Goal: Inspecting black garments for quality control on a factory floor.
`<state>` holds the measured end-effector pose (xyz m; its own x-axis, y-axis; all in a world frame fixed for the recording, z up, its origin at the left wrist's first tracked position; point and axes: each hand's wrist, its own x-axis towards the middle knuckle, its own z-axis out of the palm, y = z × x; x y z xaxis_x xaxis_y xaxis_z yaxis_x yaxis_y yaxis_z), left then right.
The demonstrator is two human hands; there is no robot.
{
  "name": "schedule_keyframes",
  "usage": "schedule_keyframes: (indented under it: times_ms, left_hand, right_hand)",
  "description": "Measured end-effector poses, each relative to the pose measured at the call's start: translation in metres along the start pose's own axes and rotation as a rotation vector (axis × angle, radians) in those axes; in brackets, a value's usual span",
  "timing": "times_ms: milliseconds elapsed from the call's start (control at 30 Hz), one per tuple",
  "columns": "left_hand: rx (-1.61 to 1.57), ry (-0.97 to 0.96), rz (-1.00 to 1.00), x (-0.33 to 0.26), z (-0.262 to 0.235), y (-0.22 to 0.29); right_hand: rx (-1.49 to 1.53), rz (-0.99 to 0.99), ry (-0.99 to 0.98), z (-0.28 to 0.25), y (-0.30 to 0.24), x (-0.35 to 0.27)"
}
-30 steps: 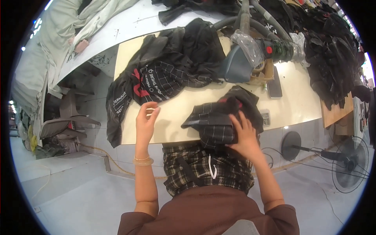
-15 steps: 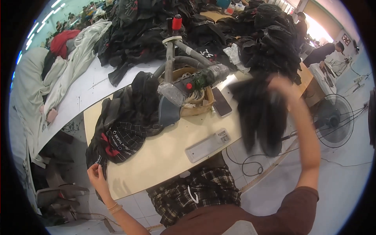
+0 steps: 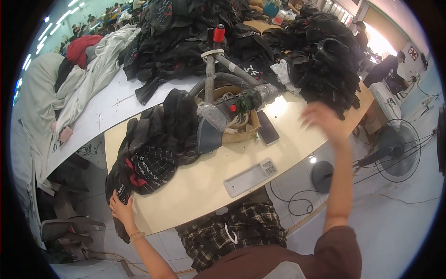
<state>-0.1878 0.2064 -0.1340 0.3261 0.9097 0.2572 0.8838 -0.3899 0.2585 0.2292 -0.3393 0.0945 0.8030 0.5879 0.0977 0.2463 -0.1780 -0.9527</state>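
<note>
A black garment with white print and a red patch (image 3: 151, 167) lies along the left side of the pale table (image 3: 195, 197), its end hanging over the near left edge. My left hand (image 3: 121, 210) holds that end, thumb on one side and fingers on the other. Over the right part of the table my right hand (image 3: 325, 123) is raised, blurred by motion, with its fingers stretched out and nothing in them. Behind it rises a tall pile of black garments (image 3: 325, 65).
A hose tool with a grey flat nozzle (image 3: 210, 137) and red top stands by a cardboard box (image 3: 241, 135). A dark phone (image 3: 268, 128) and a shallow grey tray (image 3: 244, 180) lie nearby. A fan (image 3: 395, 149) stands right. More black clothes (image 3: 176, 42) are heaped behind.
My right hand has let go of a dark garment, which no longer hangs beside the table, and has come down slightly. My left hand has closed further over the printed garment's end.
</note>
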Motion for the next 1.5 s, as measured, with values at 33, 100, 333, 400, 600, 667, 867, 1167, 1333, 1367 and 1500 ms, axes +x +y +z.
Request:
schedule_keyframes:
  times_ms: [33, 100, 333, 400, 600, 667, 867, 1167, 1333, 1367, 1500]
  left_hand:
    - [0.030, -0.031, 0.012, 0.003, 0.003, -0.004]
    - [0.052, -0.028, 0.025, 0.009, 0.006, -0.012]
    - [-0.296, 0.195, 0.241, 0.034, -0.031, 0.003]
    - [-0.675, -0.012, 0.131, 0.011, -0.056, 0.035]
    - [-1.241, -0.654, 0.497, -0.100, -0.141, 0.113]
    - [-1.470, -0.837, 0.639, -0.113, -0.150, 0.119]
    - [-1.366, -0.534, 0.534, -0.114, -0.165, 0.103]
    - [-1.373, 0.576, 0.151, -0.015, -0.233, 0.063]
    - [-1.202, 0.690, 0.303, 0.022, -0.272, 0.068]
    - [-1.387, 0.658, 0.266, 0.026, -0.276, 0.071]
    - [-1.759, 0.511, 0.137, 0.039, -0.279, 0.086]
  right_hand:
    - [0.098, 0.127, -0.163, 0.032, 0.020, -0.016]
    - [0.237, 0.320, -0.380, 0.088, 0.052, -0.042]
    - [0.414, 0.586, -0.738, 0.225, 0.088, -0.088]
    - [0.355, 0.544, -0.805, 0.245, 0.083, -0.086]
    - [0.906, 0.799, -0.502, 0.309, 0.075, -0.056]
    - [1.073, 0.885, -0.393, 0.331, 0.078, -0.050]
    - [0.956, 0.809, -0.314, 0.347, 0.096, -0.034]
    - [0.887, 0.552, 0.067, 0.252, 0.111, -0.020]
    - [0.839, 0.424, -0.144, 0.306, 0.096, -0.045]
    - [0.732, 0.424, -0.172, 0.326, 0.093, -0.042]
    - [0.652, 0.154, -0.420, 0.400, 0.082, 0.023]
